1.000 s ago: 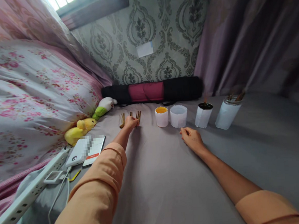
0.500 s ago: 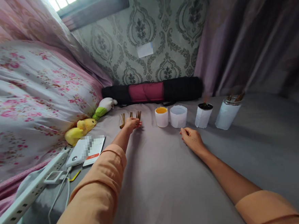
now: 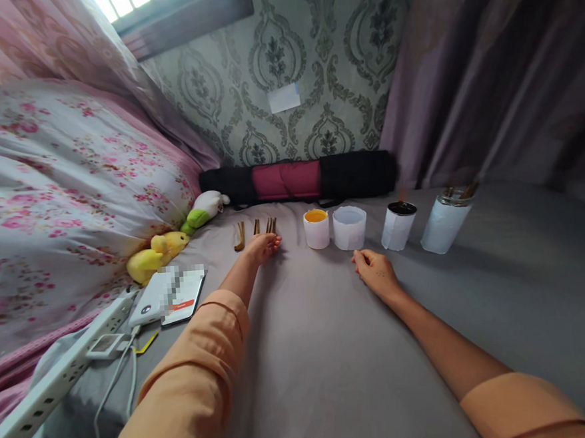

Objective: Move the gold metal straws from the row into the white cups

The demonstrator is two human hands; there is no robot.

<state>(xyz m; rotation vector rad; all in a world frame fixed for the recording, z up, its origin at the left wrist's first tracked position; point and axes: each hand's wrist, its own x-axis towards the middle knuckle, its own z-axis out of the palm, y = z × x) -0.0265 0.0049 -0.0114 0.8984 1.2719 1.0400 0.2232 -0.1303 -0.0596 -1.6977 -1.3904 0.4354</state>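
Observation:
My left hand (image 3: 266, 246) is at the near ends of a group of thin brown sticks (image 3: 271, 226), its fingers curled. Whether a stick lies in the fingers is too small to make out. More brown sticks (image 3: 239, 237) lie to its left on the grey sheet. My right hand (image 3: 375, 270) rests on the sheet, loosely closed, with nothing visible in it. Just beyond it stands a white paper-wrapped cup (image 3: 350, 231). Beside that cup, on the left, is another white-wrapped cup (image 3: 317, 236) with an orange inside.
To the right stand a white-wrapped can (image 3: 398, 231) and a taller white-wrapped jar (image 3: 443, 228) holding brown sticks. A black and maroon roll (image 3: 290, 180) lies along the wall. Plush toys (image 3: 157, 254), a phone (image 3: 188, 300) and a power strip (image 3: 58, 379) are at left.
My left hand has shifted slightly right and towards me, uncovering more of the sticks' near ends. My right hand and the containers have not moved.

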